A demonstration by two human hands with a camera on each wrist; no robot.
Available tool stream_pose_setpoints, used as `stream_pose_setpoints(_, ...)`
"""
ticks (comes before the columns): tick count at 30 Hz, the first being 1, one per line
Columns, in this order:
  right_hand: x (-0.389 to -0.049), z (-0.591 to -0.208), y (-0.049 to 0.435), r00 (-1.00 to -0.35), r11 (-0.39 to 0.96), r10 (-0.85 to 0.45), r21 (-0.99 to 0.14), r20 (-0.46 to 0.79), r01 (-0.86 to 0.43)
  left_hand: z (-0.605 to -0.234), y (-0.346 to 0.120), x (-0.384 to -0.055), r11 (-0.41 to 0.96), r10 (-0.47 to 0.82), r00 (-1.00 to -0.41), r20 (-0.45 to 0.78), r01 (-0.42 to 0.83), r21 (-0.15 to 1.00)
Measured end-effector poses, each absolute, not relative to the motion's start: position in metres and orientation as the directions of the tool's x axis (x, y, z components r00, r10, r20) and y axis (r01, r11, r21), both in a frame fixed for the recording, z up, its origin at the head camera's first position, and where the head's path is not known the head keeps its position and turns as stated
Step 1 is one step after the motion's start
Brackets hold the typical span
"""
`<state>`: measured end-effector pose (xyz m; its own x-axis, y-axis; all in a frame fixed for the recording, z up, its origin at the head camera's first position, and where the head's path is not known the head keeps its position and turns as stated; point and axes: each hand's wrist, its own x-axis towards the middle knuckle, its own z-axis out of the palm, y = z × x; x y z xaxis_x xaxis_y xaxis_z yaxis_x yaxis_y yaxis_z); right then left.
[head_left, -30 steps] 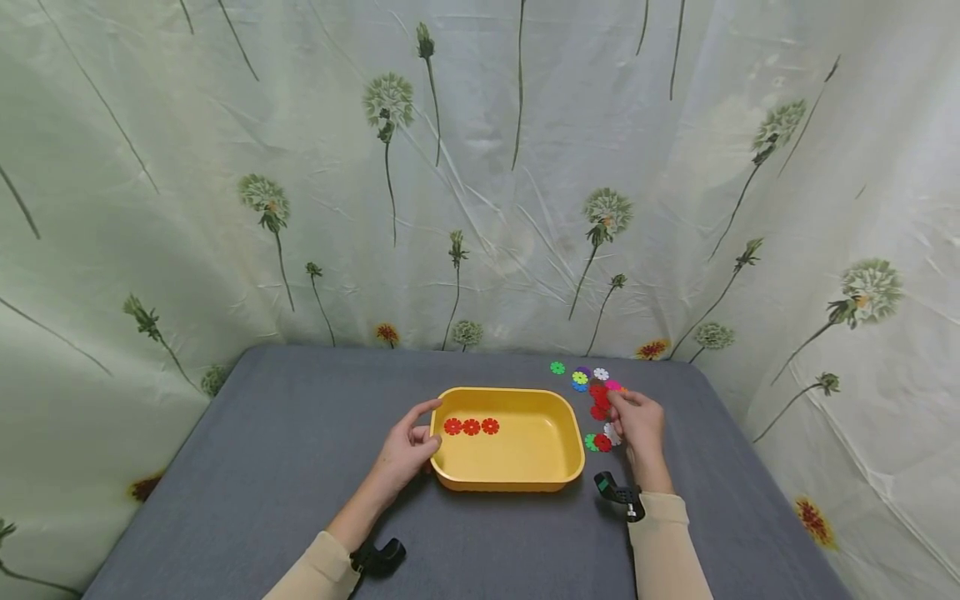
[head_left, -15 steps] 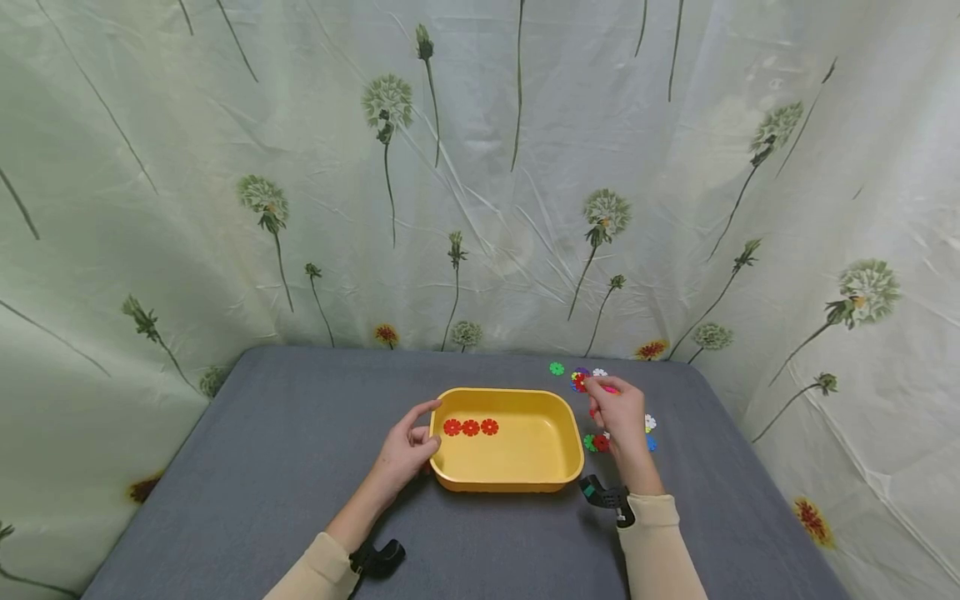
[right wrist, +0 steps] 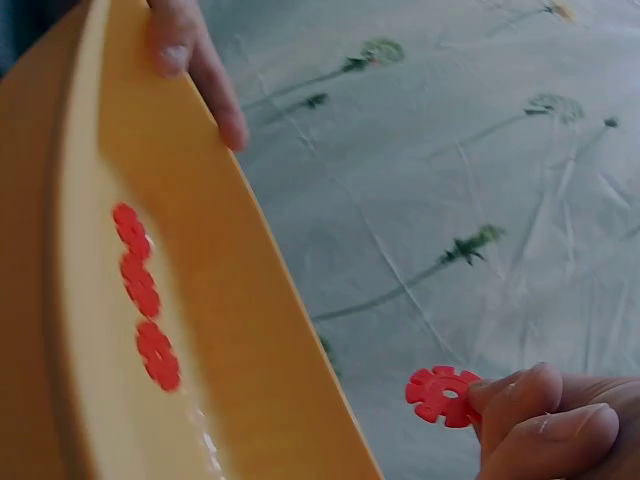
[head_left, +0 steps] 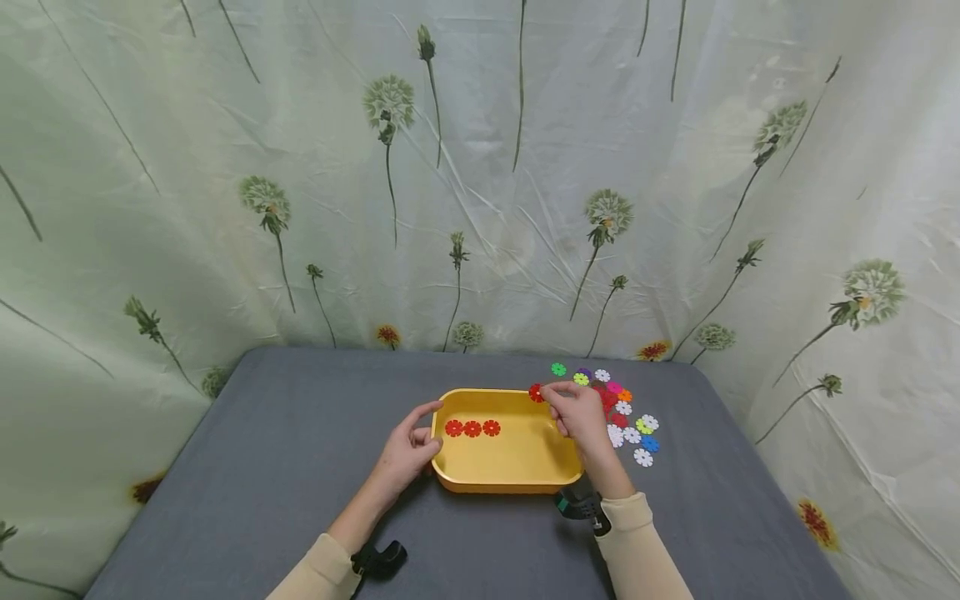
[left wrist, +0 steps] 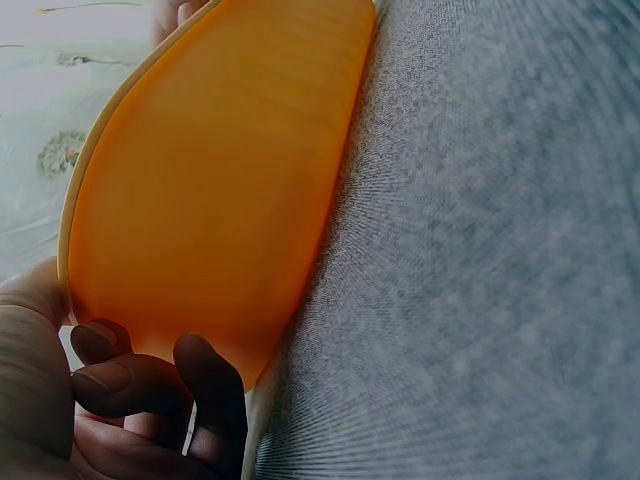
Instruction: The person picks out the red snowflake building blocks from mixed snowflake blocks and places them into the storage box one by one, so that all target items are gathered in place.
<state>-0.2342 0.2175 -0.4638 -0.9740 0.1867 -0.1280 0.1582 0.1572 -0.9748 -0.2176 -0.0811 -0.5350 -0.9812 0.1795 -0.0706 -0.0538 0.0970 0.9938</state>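
Observation:
A yellow plastic basin (head_left: pixel 517 450) stands on the grey cloth, with three red snowflake discs (head_left: pixel 472 428) in a row on its floor at the left. My left hand (head_left: pixel 405 450) grips the basin's left end; in the left wrist view its thumb and fingers (left wrist: pixel 130 385) are at the wall and rim. Over the basin's right back part, my right hand (head_left: pixel 585 421) pinches another red snowflake disc (head_left: pixel 536 392) by its edge. The right wrist view shows that notched disc (right wrist: pixel 440 396) held between thumb and fingertips, above the rim.
Right of the basin lies a loose spread of snowflake discs, among them white ones (head_left: pixel 632 435), a blue one (head_left: pixel 650 443) and an orange one (head_left: pixel 625 395). A green disc (head_left: pixel 558 369) lies behind the basin. A flower-print curtain (head_left: pixel 495 208) hangs behind the table.
My right hand has moved left from the loose discs to over the basin, carrying a red snowflake disc. The left hand and the three discs in the basin have stayed in place.

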Motion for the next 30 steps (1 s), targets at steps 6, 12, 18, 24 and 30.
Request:
stream_pose_setpoints(6,-0.24,-0.467,0.203,-0.982,0.213,0.114,-0.961,-0.154,0.175,-0.536,-0.08,-0.218,0.099,0.173,-0.982,-0.075,-0.059,0.993)
stream_pose_setpoints(12,-0.247,-0.471,0.195,-0.983,0.229,0.067,-0.956,-0.17,0.181,-0.535,-0.08,-0.219,0.098,0.164,-0.983,-0.08,-0.064,0.993)
stream_pose_setpoints(18,-0.248,-0.486,0.193,-0.978,0.274,0.056,-0.939,-0.199,0.207,-0.535,-0.08,-0.218,0.104,0.168,-0.983,-0.078,-0.061,0.993)
stream_pose_setpoints(24,-0.247,-0.495,0.19,-0.974,0.35,0.029,-0.91,-0.227,0.222,-0.534,-0.079,-0.217,0.087,0.171,-0.982,-0.079,-0.065,0.994)
stream_pose_setpoints(30,-0.249,-0.498,0.188,-0.96,0.37,0.038,-0.888,-0.278,0.272,-0.532,-0.08,-0.216,0.075,0.167,-0.983,-0.077,-0.065,0.995)
